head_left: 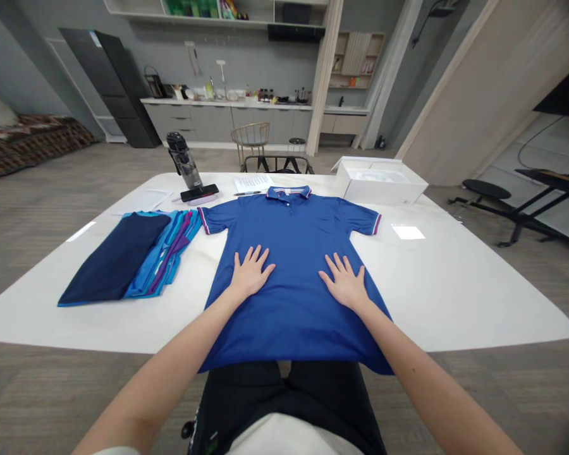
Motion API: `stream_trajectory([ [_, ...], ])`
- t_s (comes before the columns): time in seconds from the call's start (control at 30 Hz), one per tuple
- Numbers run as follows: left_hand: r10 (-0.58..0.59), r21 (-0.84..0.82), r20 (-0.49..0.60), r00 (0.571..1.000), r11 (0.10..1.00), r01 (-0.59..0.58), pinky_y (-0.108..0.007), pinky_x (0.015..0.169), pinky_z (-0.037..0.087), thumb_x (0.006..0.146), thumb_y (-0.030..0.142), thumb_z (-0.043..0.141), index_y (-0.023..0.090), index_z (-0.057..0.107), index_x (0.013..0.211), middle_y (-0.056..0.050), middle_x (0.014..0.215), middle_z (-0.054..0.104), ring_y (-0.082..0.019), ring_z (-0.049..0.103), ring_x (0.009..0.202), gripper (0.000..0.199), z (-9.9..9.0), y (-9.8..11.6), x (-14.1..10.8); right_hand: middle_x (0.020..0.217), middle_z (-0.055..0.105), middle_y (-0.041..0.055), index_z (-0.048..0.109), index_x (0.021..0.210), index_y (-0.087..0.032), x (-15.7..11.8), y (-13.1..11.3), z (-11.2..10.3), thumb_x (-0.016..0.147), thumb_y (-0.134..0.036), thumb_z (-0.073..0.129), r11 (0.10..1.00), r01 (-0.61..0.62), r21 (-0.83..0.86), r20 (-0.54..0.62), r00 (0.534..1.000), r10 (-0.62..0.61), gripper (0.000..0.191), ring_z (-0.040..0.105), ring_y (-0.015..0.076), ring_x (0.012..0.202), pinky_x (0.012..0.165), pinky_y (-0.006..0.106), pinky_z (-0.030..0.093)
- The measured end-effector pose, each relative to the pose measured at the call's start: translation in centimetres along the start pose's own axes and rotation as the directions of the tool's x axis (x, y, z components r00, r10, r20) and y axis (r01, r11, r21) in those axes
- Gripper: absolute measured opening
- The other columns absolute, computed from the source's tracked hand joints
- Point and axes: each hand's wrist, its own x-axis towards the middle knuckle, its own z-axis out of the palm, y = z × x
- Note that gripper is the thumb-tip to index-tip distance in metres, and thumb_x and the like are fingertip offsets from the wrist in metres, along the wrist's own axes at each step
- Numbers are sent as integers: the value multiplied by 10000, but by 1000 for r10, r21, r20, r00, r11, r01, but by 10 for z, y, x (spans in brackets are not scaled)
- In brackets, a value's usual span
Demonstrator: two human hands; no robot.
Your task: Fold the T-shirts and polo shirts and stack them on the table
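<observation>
A blue polo shirt (pixel 291 253) lies spread out front side up, its collar away from me and both sleeves stretched sideways. Its hem hangs over the near edge of the white table (pixel 464 284). My left hand (pixel 250 272) rests flat on the left half of the shirt, fingers spread. On the right half, my right hand (pixel 346 281) also lies flat with its fingers apart. Left of the shirt is a pile of folded clothes (pixel 118 259), dark navy on top with blue and purple layers beside it; the left sleeve cuff reaches its edge.
Behind the pile stand a clear bottle (pixel 184 161) with a black lid and a dark phone-like object (pixel 200 193). Papers (pixel 253 183) and a pen (pixel 247 193) lie near the collar. An open white box (pixel 382 181) sits at the back right. A chair (pixel 277 164) is beyond the far edge.
</observation>
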Motion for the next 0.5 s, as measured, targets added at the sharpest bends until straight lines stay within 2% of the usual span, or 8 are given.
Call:
stream_trajectory([
  [0.23,195,65,-145,970,980,-187,-585,1296,87,1064,487,309,271,394,1593,-60,1682,303,-276,254,1568,577,-10,24,-51,1703,247,30,304,1626,-369,-59,-4,4,1039,-648,240,991,130,-28,-61,989,-131,654,165,355,1569,1170,771,57],
  [0.37,256,91,-120,959,965,-246,-607,1293,116,1053,461,371,302,416,1582,-49,1680,302,-299,259,1565,554,-13,36,-81,1700,255,26,291,1629,-376,-85,-8,2,1043,-624,265,988,152,-37,-61,986,-154,637,182,363,1564,1172,774,62],
  [0.5,310,93,-83,947,949,-302,-632,1284,110,1053,495,356,341,410,1578,-30,1688,279,-287,249,1568,550,-8,45,-100,1702,245,27,300,1625,-387,-98,-12,-1,1045,-581,320,977,208,-53,-69,975,-212,612,173,378,1565,1172,776,43],
])
